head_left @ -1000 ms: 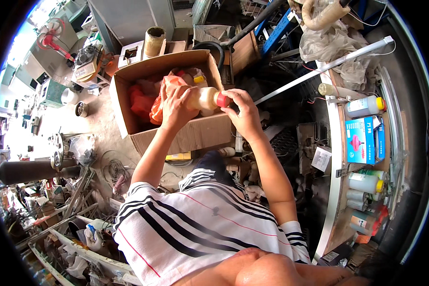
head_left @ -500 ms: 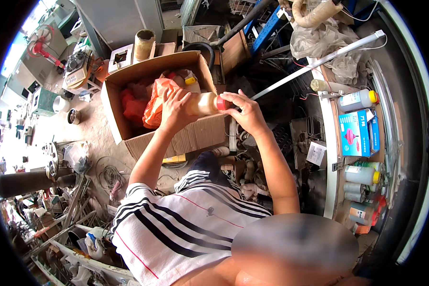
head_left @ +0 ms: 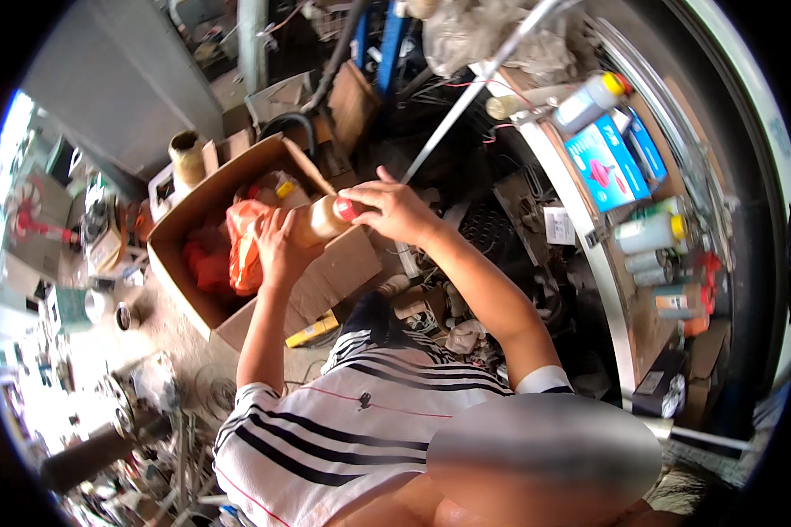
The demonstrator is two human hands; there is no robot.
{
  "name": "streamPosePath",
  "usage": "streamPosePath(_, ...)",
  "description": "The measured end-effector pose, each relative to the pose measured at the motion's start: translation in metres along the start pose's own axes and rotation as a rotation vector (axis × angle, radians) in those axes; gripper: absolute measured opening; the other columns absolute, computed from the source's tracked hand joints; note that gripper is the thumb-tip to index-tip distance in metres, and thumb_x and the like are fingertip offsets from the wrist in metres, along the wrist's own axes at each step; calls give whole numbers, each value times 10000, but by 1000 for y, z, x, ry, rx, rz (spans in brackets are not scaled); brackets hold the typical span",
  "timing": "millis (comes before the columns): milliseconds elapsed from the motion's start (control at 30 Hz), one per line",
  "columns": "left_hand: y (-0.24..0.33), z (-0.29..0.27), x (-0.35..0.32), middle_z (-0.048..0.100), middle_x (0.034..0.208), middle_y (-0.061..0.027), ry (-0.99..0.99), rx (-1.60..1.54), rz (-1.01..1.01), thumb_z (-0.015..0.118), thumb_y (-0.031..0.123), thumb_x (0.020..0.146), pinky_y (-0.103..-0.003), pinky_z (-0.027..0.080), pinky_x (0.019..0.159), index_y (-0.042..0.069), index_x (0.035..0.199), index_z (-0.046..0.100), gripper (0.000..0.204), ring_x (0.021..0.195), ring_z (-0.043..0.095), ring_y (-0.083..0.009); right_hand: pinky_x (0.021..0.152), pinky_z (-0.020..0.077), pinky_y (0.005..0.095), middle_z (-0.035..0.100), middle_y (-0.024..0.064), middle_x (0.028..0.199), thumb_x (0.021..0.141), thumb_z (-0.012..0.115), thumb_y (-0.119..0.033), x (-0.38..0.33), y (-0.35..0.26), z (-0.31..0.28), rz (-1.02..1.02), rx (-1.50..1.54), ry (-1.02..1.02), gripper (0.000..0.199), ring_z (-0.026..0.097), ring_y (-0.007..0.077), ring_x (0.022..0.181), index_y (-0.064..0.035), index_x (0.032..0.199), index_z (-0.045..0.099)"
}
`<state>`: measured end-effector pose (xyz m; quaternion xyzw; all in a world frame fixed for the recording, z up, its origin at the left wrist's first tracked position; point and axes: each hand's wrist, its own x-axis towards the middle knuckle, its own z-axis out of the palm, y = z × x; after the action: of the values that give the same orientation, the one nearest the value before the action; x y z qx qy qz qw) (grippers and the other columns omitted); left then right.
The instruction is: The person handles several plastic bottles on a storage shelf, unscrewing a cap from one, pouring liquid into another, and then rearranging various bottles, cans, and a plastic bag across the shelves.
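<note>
From up here I see a striped shirt (head_left: 351,422), white with dark bands, filling the lower middle of the frame, and both bare forearms reaching up from it toward the centre. Above and left of centre stands an open cardboard box (head_left: 193,303), brown, flaps spread, its corrugated wall creased; red and orange plastic bags (head_left: 242,250) lie crumpled inside it. Along the right of the frame runs a wooden shelf (head_left: 628,303) with a pale edge, carrying a flat blue carton (head_left: 605,162) and several white plastic bottles with coloured caps. A long, thin metal bar (head_left: 466,101) slants from the top of the frame down to the hands. My left hand (head_left: 277,250) is bent up at the wrist, palm and fingers wrapped around the body of a bottle (head_left: 316,220), which lies nearly level in the middle of the frame, just over the box's near corner; it is smooth, tan and round. My right hand (head_left: 395,209) comes in from the right, wrist arched, fingers closed over the bottle's neck end, where a small red cap (head_left: 346,209) shows between the fingertips.
</note>
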<state>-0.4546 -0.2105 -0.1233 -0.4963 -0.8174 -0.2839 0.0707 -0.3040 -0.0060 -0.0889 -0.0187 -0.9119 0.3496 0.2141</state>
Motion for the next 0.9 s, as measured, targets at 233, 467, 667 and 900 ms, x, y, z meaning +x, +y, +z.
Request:
streamPosePath(233,-19,0,21,636,1216,-131,-129,91,302,915,334,594,-531,428,1025,88,1294,602,805,1139,580,-364,1021,360,566,737,40,1061,781,788,-143,-10,13,-2,-259,-32,52,345,673,234,1008,-110,1117,719)
streamPosePath(467,-26,9,30,644,1140,-123,-168,-39,379,879,340,594,-521,436,973,78,1261,609,766,1041,601,-384,1179,219,701,698,76,1177,842,741,-103,-14,17,5,-262,-220,-38,400,673,235,1125,-151,1237,702)
streamPosePath(667,-5,16,25,649,1073,-98,3,45,328,866,296,605,-517,429,1004,104,1210,624,679,1031,611,-346,1124,384,556,727,153,934,808,790,-347,-17,9,-1,-66,-150,78,386,690,334,948,-39,1029,718)
streamPosePath(900,1,36,16,636,1139,-68,86,171,215,826,415,663,-530,396,1047,152,1243,608,673,1103,605,-307,629,558,453,656,231,646,770,788,-491,-11,-12,4,480,-100,240,539,688,396,648,40,726,706)
